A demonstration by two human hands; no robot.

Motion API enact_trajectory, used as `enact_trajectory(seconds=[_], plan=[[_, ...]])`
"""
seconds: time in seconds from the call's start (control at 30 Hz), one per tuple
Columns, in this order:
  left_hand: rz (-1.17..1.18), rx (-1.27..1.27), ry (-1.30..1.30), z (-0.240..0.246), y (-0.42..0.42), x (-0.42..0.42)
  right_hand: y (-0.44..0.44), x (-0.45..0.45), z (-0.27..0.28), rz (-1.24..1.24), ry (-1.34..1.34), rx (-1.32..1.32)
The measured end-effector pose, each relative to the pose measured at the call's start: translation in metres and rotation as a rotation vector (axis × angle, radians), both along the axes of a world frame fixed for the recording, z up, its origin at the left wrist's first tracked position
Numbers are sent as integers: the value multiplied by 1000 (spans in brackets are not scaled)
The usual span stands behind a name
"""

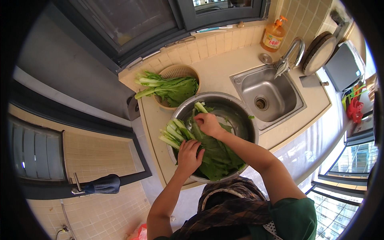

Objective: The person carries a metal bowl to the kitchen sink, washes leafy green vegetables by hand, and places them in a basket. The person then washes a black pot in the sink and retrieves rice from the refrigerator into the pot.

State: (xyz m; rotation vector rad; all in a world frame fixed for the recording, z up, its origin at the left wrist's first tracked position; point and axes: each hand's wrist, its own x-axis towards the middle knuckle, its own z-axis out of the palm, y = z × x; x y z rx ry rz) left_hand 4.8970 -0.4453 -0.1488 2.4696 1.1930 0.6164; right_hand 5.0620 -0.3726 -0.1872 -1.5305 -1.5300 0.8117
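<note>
A wide stainless steel basin (255,132) holds water and long leafy greens (216,154). At the left of the basin my left hand (189,154) lies palm down over the greens, its fingers curled on a leaf beside a bundle of pale stalks (175,132). My right hand (209,123) reaches in near the middle, with thumb and fingers pinched on a leaf's stalk; the exact grip is partly hidden. Just beyond it, one cut stalk end (201,107) sticks up by the far wall.
Behind the basin, a beige plastic colander (181,69) holds more greens (177,87). To the right are a steel sink (270,93), a faucet (295,48), a cleaver (312,81) and round wooden chopping boards (319,54). An orange pump bottle (273,35) stands in the corner.
</note>
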Motion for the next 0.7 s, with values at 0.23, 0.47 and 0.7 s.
enact_trajectory(seconds=[0.23, 0.47, 0.7], plan=[[31, -27, -25, -5, 0, -1, 11, -14, -3, 135, -375, 130], [38, -20, -16, -8, 0, 0, 22, -24, -6, 157, -466, 121], [46, -20, -45, -11, 0, 1, 27, -30, -11, 178, -470, 161]])
